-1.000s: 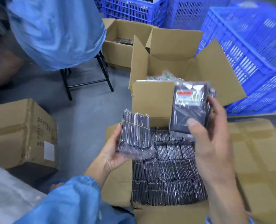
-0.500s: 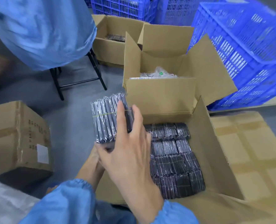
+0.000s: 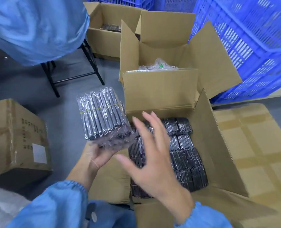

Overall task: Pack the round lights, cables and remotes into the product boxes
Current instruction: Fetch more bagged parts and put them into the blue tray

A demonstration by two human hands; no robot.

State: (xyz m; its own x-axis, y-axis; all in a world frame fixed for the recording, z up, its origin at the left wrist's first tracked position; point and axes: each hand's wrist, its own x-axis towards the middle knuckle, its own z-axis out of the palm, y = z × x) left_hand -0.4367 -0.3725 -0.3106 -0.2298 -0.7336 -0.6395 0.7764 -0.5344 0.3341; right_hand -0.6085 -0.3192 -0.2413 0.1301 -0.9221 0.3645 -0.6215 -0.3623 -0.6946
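Observation:
My left hand (image 3: 96, 157) holds from below a banded bundle of black remotes (image 3: 102, 118) in clear bags, lifted over the floor left of the open carton. My right hand (image 3: 150, 155) hovers blurred over the near carton (image 3: 218, 145) with fingers spread, holding nothing. That carton is packed with rows of similar bagged black remotes (image 3: 186, 155). Behind it stands a second open carton (image 3: 159, 89) with clear-bagged items (image 3: 158, 66) at its top.
A sealed carton (image 3: 16, 137) sits on the floor at left. A person in a blue coat (image 3: 34, 27) sits on a black stool (image 3: 74, 69) at upper left. Blue crates (image 3: 251, 46) stand at right, another open carton (image 3: 103, 30) behind. Taped flat cartons (image 3: 260, 153) lie at right.
A second ago my right hand held a bagged black item; it laid its fingers against the bundle, and now it has come away open toward the near carton. The bundle stays in my left hand.

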